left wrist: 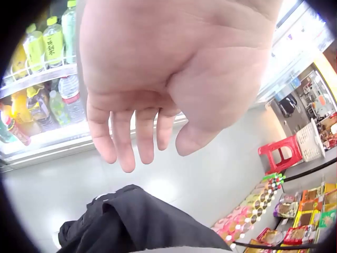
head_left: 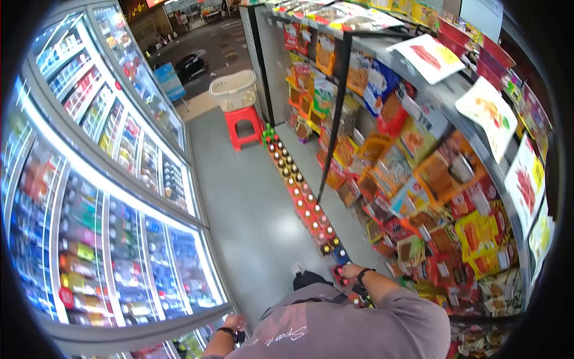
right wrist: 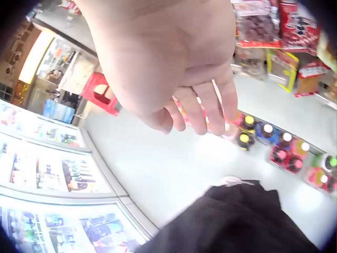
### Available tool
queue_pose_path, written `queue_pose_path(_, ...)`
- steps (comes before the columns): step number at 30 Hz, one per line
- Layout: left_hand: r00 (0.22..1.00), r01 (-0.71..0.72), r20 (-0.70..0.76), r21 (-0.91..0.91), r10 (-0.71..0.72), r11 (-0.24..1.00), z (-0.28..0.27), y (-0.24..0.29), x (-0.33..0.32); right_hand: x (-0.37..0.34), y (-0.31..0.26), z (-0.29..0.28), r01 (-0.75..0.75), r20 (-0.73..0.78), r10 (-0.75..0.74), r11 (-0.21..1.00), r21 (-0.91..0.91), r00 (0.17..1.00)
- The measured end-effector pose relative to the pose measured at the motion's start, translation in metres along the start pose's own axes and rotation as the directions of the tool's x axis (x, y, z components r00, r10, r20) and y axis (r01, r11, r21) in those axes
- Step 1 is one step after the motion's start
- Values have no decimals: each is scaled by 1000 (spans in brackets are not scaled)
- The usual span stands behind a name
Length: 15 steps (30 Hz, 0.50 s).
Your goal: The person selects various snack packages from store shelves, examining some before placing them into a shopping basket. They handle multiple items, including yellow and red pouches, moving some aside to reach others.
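My left hand [head_left: 235, 323] hangs by the glass-door cooler, low in the head view. In the left wrist view this hand [left wrist: 168, 74] has its fingers loosely extended and holds nothing. Farther right, my right hand [head_left: 349, 273] is over the near part of a long row of drink bottles [head_left: 308, 206] on the floor. The right wrist view shows that hand [right wrist: 174, 68] with relaxed fingers, nothing gripped. Its fingertips overlap the row close to yellow-capped dark bottles [right wrist: 244, 140]. Beside these are blue bottles [right wrist: 266, 133] with white caps and dark bottles [right wrist: 287, 159] with pink caps.
Lit drink coolers [head_left: 119, 197] line the left side. On the right, a rack [head_left: 418, 173] is hung with bagged snacks. A red stool [head_left: 244, 127] bearing a white basket [head_left: 234, 90] stands at the row's far end. Grey floor [head_left: 239, 197] runs between.
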<state>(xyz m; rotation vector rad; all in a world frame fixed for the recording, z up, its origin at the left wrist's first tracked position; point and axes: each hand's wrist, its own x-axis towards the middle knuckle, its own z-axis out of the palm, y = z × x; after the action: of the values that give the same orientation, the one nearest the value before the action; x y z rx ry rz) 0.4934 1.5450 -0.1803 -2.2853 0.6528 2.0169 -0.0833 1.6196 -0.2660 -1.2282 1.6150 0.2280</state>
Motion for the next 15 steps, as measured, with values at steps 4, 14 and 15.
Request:
queue_pose_path(4, 954, -299, 54, 196, 294, 934, -43, 65, 28, 92, -90, -126, 395, -409, -339, 917, 58, 847)
queue_pose_path(14, 998, -44, 43, -179, 52, 983, -73, 273, 169, 193, -263, -327, 326, -365, -244, 928, 182, 898)
queue_pose_path(15, 993, -24, 110, -107, 36, 994, -80, 296, 199, 210, -255, -333, 320, -368, -292, 947, 16, 883)
